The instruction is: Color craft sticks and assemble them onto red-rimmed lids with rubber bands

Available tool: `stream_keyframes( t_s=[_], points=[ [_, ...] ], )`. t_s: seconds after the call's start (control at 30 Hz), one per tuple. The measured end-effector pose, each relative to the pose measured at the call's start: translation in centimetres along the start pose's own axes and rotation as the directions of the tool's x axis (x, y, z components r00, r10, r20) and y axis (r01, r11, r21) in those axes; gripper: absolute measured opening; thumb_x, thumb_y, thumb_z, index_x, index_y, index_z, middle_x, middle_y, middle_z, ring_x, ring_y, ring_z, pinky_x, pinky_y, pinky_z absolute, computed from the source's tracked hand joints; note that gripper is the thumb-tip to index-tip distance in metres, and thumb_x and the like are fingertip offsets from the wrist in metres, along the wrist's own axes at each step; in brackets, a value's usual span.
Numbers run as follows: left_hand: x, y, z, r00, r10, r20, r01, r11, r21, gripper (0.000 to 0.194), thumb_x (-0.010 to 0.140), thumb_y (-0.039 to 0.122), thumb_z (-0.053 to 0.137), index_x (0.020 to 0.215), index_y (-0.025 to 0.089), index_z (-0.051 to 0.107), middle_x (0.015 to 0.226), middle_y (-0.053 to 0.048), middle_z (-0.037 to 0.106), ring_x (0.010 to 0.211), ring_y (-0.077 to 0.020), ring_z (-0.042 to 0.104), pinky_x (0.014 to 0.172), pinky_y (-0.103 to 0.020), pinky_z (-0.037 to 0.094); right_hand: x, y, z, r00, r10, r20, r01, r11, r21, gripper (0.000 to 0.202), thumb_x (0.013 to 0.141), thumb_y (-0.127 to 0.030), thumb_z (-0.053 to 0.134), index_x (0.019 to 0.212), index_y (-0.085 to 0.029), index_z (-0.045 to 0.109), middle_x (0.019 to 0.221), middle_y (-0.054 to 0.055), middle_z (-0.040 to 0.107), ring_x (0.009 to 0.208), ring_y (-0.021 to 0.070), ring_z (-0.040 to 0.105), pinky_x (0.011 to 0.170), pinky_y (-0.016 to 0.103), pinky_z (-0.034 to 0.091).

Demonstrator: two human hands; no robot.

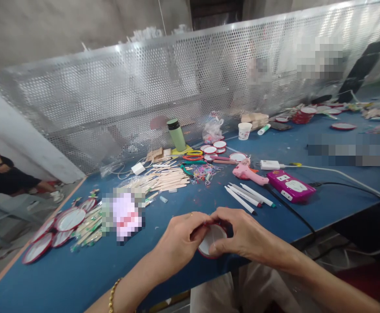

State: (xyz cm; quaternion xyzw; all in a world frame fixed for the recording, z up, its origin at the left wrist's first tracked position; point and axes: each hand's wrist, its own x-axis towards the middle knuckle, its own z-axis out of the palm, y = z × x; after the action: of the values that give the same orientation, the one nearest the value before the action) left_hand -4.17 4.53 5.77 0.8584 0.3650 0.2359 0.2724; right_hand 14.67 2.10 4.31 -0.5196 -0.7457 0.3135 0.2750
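Observation:
A small round white disc with a red rim point(213, 238) is between my two hands, just above or on the front part of the blue table. My left hand point(184, 234) pinches its upper left edge, with the fingertips partly hidden. Opposite it, my right hand point(242, 230) curls around the far edge and right side, its thumb lying on the white face. The fingertips of both hands meet at the far rim. Beyond the hands lie several white marker pens point(242, 198) and a pink hot glue gun point(250, 173).
At left, red-rimmed discs point(71, 218) lie by wrapped sticks point(90, 226). Wooden sticks point(170, 179), coloured rubber bands point(206, 172), a green bottle point(176, 135) and a paper cup point(245, 130) stand or lie farther back. A purple power box point(291, 186) trails cables at right. A perforated metal screen point(138, 95) borders the table.

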Motion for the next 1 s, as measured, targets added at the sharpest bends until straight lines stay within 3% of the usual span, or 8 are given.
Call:
stream_keyframes(
  t_s=[0.13,0.23,0.33,0.5,0.6,0.73,0.83,1.0],
  points=[
    [0.0,0.2,-0.2,0.999,-0.004,-0.050,0.009,0.996,0.090,0.020,0.091,0.018,0.047,0.093,0.021,0.066,0.080,-0.001,0.071,0.070,-0.0126,0.062,0.066,-0.021,0.044,0.0,0.0,0.0,0.995,-0.069,-0.075,0.078,0.990,0.120,0.014,0.082,-0.032,0.066,0.081,-0.018,0.068,0.074,0.001,0.064,0.069,0.0138,0.056,0.060,0.023,0.041],
    [0.0,0.4,-0.3,0.987,0.008,-0.161,0.009,0.994,0.108,0.020,0.093,0.023,0.044,0.092,0.020,0.064,0.077,-0.001,0.069,0.066,-0.0119,0.060,0.062,-0.020,0.044,-0.1,-0.3,0.0,0.994,-0.080,-0.079,0.101,0.940,0.325,0.026,0.092,-0.036,0.051,0.091,-0.018,0.070,0.080,0.003,0.066,0.056,0.0102,0.057,0.050,0.021,0.042],
    [-0.2,0.5,-0.3,0.959,0.028,-0.282,0.005,0.993,0.116,0.022,0.095,0.025,0.043,0.092,0.019,0.063,0.075,0.000,0.068,0.063,-0.0112,0.060,0.060,-0.019,0.045,-0.4,-0.7,-0.1,1.000,0.021,-0.016,-0.009,0.844,0.537,0.040,0.089,-0.050,0.052,0.104,-0.017,0.068,0.081,0.003,0.066,0.043,0.0081,0.056,0.039,0.020,0.040],
    [-0.5,0.5,-0.3,0.896,0.118,-0.428,-0.026,0.977,0.213,0.019,0.093,0.021,0.044,0.095,0.019,0.063,0.076,-0.001,0.070,0.062,-0.0110,0.062,0.060,-0.019,0.047,-1.1,-1.2,0.2,0.984,0.175,-0.028,-0.110,0.728,0.676,0.051,0.079,-0.058,0.061,0.105,-0.014,0.063,0.069,0.002,0.066,0.037,0.0084,0.055,0.032,0.017,0.036],
    [-0.5,0.4,-0.5,0.841,0.171,-0.513,-0.013,0.955,0.296,0.017,0.093,0.019,0.045,0.097,0.018,0.061,0.078,-0.001,0.070,0.062,-0.0106,0.062,0.061,-0.019,0.047,-1.6,-1.4,1.2,0.979,0.198,0.046,-0.154,0.575,0.804,0.055,0.075,-0.055,0.068,0.109,-0.014,0.057,0.063,0.001,0.064,0.045,0.0136,0.062,0.030,0.015,0.038],
    [-0.6,0.2,-0.3,0.789,0.119,-0.603,0.064,0.960,0.274,0.011,0.092,0.019,0.047,0.095,0.019,0.057,0.070,0.002,0.065,0.054,-0.0084,0.058,0.054,-0.018,0.044,-1.9,-2.2,3.7,0.973,0.143,0.181,-0.211,0.234,0.949,0.047,0.076,-0.050,0.071,0.103,-0.015,0.054,0.074,0.004,0.067,0.060,0.0176,0.069,0.033,0.016,0.046],
    [-0.8,0.1,0.5,0.820,0.060,-0.569,0.058,0.981,0.186,0.005,0.090,0.020,0.049,0.092,0.020,0.053,0.058,0.007,0.056,0.045,-0.0071,0.050,0.047,-0.017,0.038,-1.5,-2.9,5.1,0.975,0.090,0.202,-0.214,0.158,0.964,0.045,0.077,-0.052,0.070,0.092,-0.011,0.058,0.072,0.006,0.067,0.057,0.0167,0.069,0.034,0.016,0.047],
    [-0.5,0.2,0.8,0.886,-0.158,-0.435,0.125,0.987,-0.103,0.005,0.090,0.023,0.046,0.091,0.020,0.050,0.057,0.008,0.048,0.048,-0.0080,0.046,0.047,-0.018,0.037,-0.7,-3.1,5.4,0.983,0.150,0.104,-0.132,0.190,0.973,0.047,0.076,-0.053,0.071,0.088,-0.010,0.058,0.067,0.004,0.064,0.052,0.0158,0.067,0.035,0.019,0.050]
  ],
)
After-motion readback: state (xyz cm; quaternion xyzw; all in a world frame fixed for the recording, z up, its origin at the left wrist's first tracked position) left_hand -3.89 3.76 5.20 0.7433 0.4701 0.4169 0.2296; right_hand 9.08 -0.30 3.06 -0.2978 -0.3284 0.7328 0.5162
